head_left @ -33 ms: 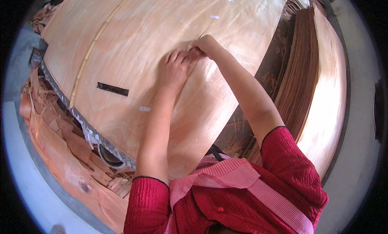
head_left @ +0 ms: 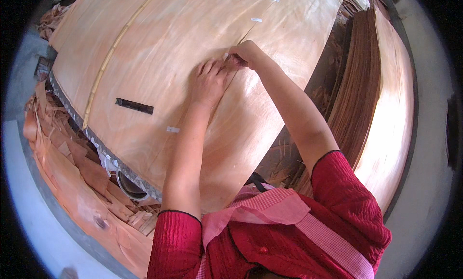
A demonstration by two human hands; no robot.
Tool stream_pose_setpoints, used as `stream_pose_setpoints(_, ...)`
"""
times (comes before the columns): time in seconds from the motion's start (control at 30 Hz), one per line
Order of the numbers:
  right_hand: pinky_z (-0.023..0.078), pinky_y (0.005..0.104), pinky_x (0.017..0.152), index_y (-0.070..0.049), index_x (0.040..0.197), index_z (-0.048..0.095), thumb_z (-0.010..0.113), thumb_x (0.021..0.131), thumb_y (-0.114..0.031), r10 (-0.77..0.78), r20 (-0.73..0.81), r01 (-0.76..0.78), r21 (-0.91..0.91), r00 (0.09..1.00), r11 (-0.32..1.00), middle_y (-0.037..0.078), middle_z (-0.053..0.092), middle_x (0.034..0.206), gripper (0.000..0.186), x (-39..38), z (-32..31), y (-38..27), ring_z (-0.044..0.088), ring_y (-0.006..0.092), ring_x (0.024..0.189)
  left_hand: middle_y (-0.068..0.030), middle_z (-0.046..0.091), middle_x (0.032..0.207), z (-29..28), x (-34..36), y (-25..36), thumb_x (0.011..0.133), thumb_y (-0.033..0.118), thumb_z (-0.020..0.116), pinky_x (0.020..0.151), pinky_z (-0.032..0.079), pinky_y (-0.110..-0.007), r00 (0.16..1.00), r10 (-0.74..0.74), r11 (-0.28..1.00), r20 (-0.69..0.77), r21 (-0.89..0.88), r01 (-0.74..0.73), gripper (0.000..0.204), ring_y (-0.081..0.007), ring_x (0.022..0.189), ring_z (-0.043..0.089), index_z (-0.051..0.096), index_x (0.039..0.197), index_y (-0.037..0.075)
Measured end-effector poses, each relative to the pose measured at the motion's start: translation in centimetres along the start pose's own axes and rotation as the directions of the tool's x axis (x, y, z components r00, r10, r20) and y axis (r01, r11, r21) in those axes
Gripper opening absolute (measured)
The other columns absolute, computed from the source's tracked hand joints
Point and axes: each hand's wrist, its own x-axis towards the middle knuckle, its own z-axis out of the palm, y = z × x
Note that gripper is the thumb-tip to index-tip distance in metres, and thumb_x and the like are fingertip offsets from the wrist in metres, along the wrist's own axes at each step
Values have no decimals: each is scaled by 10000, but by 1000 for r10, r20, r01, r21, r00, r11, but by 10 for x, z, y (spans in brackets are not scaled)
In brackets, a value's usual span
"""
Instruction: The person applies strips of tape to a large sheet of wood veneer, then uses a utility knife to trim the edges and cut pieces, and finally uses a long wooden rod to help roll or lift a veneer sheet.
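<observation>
A broad sheet of pale wood veneer [head_left: 159,62] lies before me, with a seam running lengthwise through it. My left hand [head_left: 210,81] rests on the veneer just left of the seam, its fingers stretched out and lying on the wood. Right beside it, my right hand [head_left: 243,54] is closed over the seam, fingers curled in a pinch. A small white piece of tape [head_left: 225,56] shows at its fingertips, partly hidden. Short white tape strips lie along the seam: one tape strip [head_left: 256,20] farther off, another tape strip [head_left: 172,129] beside my left forearm.
On the veneer are a dark flat bar [head_left: 134,106] and a long thin yellowish stick [head_left: 112,50]. Stacked brown veneer sheets [head_left: 354,81] stand to the right. Torn veneer scraps [head_left: 87,168] pile up at the left, beyond the dark table edge [head_left: 103,151], near a round metal-rimmed object [head_left: 130,186].
My right hand has shifted very slightly at the seam, its fingers still closed. My left hand and the veneer stay where they were.
</observation>
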Motion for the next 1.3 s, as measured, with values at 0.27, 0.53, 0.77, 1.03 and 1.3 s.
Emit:
stream_pose_setpoints(0.27, 434, 334, 397, 26, 529, 565, 603, 707, -159, -53, -100, 30, -219, 994, 975, 153, 552, 523, 259, 5, -1, 22, 547, 230, 442, -45, 580, 1076, 9, -2, -1, 786, 259, 554, 918, 365, -408, 999, -6, 1000, 53, 26, 5, 242, -246, 1076, 478, 611, 953, 93)
stream_pose_setpoints(0.53, 495, 385, 664, 49, 735, 622, 588, 721, -304, -290, -202, 105, -627, 935, 772, 243, 613, 759, 355, -3, 6, 22, 618, 356, 752, -42, 517, 1189, 7, -2, 0, 798, 237, 528, 936, 349, -408, 983, -75, 997, 169, -6, 77, 279, -247, 1117, 443, 576, 1030, 92)
stream_pose_setpoints(0.77, 445, 334, 438, -21, 501, 582, 629, 716, -245, -627, -287, 212, -772, 724, 599, 98, 543, 458, 314, 24, 7, 51, 549, 179, 417, -95, 565, 1126, -12, -11, -28, 796, 76, 526, 922, 388, -321, 883, -450, 575, 133, -713, 400, 241, -214, 1076, 512, 585, 1027, 43)
stream_pose_setpoints(1.03, 470, 343, 701, -57, 1092, 487, 563, 791, -74, -703, -262, 505, -537, 661, 675, 134, 602, 902, 311, -153, 61, 50, 603, 232, 782, -147, 586, 1060, -202, -228, 42, 778, -9, 528, 828, 457, -329, 890, -446, 687, 92, -602, 407, 266, -273, 959, 581, 572, 1038, 23)
stream_pose_setpoints(1.3, 313, 425, 999, -112, 1235, 397, 640, 697, -34, -804, 90, 504, -819, 588, 276, 124, 273, 1364, 595, -340, 217, 193, 236, 347, 1271, -126, 545, 1146, -328, -583, 104, 810, 94, 568, 873, 430, -317, 719, -490, 535, 493, -480, 695, 279, -228, 1013, 547, 545, 1081, 30)
